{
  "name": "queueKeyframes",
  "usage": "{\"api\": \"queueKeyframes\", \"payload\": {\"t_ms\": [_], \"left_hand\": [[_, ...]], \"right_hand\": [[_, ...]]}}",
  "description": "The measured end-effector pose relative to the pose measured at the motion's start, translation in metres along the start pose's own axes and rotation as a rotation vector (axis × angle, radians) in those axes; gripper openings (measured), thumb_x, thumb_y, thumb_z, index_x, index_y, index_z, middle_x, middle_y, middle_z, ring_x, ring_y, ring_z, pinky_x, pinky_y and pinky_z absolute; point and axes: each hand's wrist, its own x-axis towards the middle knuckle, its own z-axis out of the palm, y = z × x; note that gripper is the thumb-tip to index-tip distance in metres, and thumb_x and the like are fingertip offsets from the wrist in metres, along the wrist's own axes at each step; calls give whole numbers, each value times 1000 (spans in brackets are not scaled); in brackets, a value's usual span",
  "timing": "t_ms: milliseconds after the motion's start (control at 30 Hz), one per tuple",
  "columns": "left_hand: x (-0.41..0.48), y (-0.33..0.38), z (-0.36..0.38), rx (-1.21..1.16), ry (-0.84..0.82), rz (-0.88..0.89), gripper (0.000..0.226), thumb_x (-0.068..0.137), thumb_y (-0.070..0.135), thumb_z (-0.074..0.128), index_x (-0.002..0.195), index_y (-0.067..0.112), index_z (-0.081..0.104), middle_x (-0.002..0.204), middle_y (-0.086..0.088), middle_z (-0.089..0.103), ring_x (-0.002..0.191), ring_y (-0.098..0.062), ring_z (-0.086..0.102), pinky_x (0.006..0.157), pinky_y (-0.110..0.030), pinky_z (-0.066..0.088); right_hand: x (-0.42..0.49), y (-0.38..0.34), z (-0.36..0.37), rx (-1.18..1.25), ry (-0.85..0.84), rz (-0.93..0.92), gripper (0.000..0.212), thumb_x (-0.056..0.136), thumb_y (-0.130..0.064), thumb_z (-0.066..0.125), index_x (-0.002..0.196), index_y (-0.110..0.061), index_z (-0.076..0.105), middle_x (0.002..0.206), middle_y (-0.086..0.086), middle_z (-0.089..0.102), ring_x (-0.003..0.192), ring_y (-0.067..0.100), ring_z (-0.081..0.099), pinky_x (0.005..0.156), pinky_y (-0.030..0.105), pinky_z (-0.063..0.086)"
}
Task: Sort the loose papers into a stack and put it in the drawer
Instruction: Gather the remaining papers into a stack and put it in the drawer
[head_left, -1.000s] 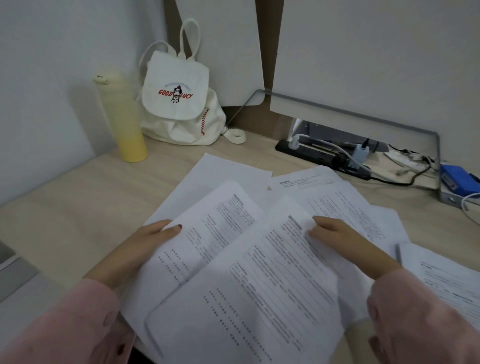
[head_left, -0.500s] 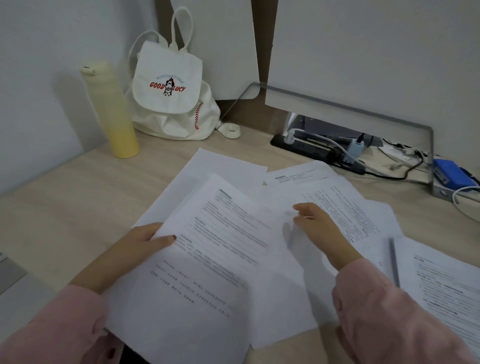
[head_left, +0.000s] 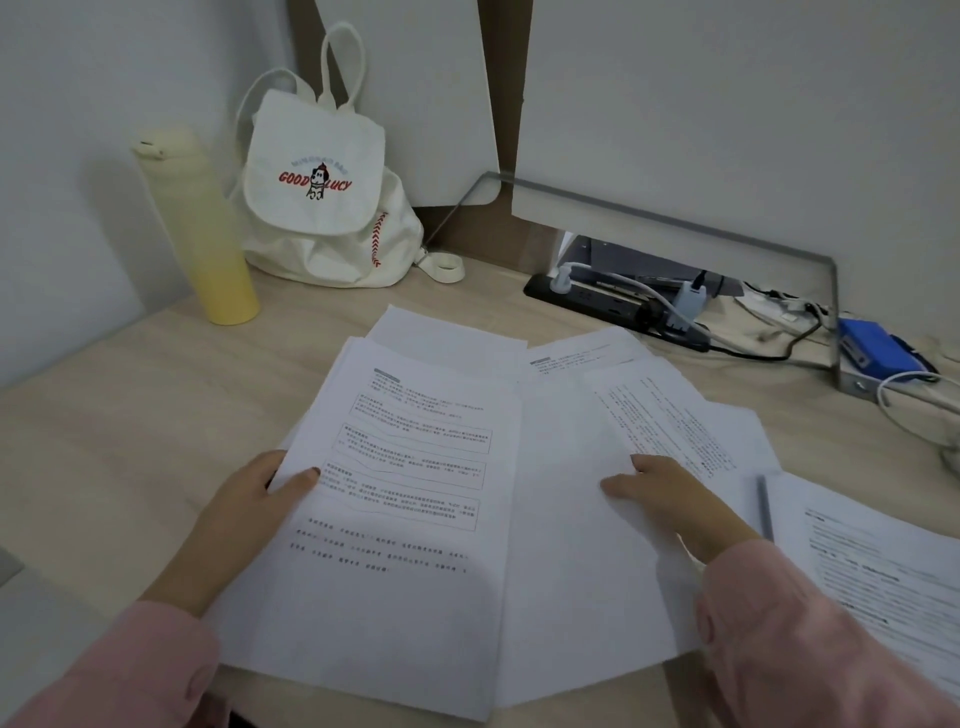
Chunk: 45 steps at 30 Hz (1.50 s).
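Note:
Several white printed sheets lie fanned over the middle of the wooden desk (head_left: 130, 441). A gathered stack of papers (head_left: 410, 493) sits at the front left, its top page printed with boxed text. My left hand (head_left: 249, 509) grips the stack's left edge, thumb on top. My right hand (head_left: 660, 493) rests flat, fingers together, on a blank sheet (head_left: 561, 519) beside the stack. More loose sheets (head_left: 670, 415) spread behind and to the right. Another printed page (head_left: 883, 561) lies at the far right. No drawer is visible.
A yellow bottle (head_left: 202, 239) and a white cloth backpack (head_left: 322, 197) stand at the back left against the wall. A black power strip (head_left: 613, 306) with cables and a blue device (head_left: 878, 353) sit at the back right. A pen (head_left: 763, 504) lies between sheets on the right.
The printed sheet my right hand held has been laid onto the left stack, now squared under my left thumb. My right hand moved right and down onto the blank sheet.

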Motion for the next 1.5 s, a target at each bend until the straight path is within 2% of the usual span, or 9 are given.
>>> {"api": "queueKeyframes", "payload": {"t_ms": [100,233,333,533,900,1067,1200,1333,1500], "left_hand": [[-6,4,1,-80,19,-10,12,93,23,52,89,17,62,88,-3,67,80,-23,63,62,-29,44],[-17,10,9,-269,71,-43,19,94,23,50,104,12,62,99,-4,67,85,-22,64,66,-32,49],[-23,12,20,-376,70,-54,19,94,25,50,107,16,61,105,-3,68,94,-24,66,78,-43,54],[-32,13,38,-555,32,-125,20,93,29,51,112,23,56,109,-3,67,95,-28,67,82,-51,54],[-37,11,44,-535,66,-81,22,95,19,46,114,23,57,109,-3,67,100,-25,63,92,-49,49],[-37,8,41,-569,21,-83,20,95,23,47,111,26,59,105,-1,70,96,-24,67,85,-46,53],[-38,11,42,-565,14,-72,16,93,37,49,103,34,61,99,5,73,89,-18,70,80,-41,55],[-41,14,44,-533,-13,-51,27,89,52,43,105,37,59,99,8,71,92,-15,68,78,-37,53],[-35,14,45,-524,-15,-48,30,84,49,54,105,28,59,100,4,68,92,-15,66,74,-32,51]], "right_hand": [[-4,-18,-19,-144,211,-155,25,84,-6,53,61,-12,46,62,6,44,71,20,44,57,30,24],[-33,-61,-58,-161,730,-507,19,94,-10,43,99,-2,60,69,12,56,65,23,49,59,30,27],[-58,-83,-54,-137,852,-806,25,96,-14,44,114,-10,62,65,-7,51,55,5,40,52,12,30],[-59,-67,18,-355,546,-963,34,92,-20,45,120,-18,62,104,4,71,85,18,65,68,19,45],[-46,-16,103,-640,232,-922,49,53,-4,65,99,-20,73,77,-6,74,60,13,69,39,19,48],[-47,-21,90,-474,177,-667,45,94,-5,40,134,-23,49,112,2,68,93,20,64,75,28,47],[-47,-26,88,-387,180,-672,35,98,-12,34,127,-20,52,65,-5,50,52,5,40,48,17,30],[-52,-50,105,7,-82,-472,35,98,-11,36,129,-16,51,63,-5,50,52,4,43,51,8,39],[-59,-66,122,405,-575,-185,35,96,-32,45,130,-29,47,113,-2,62,106,11,60,95,28,50]]}}
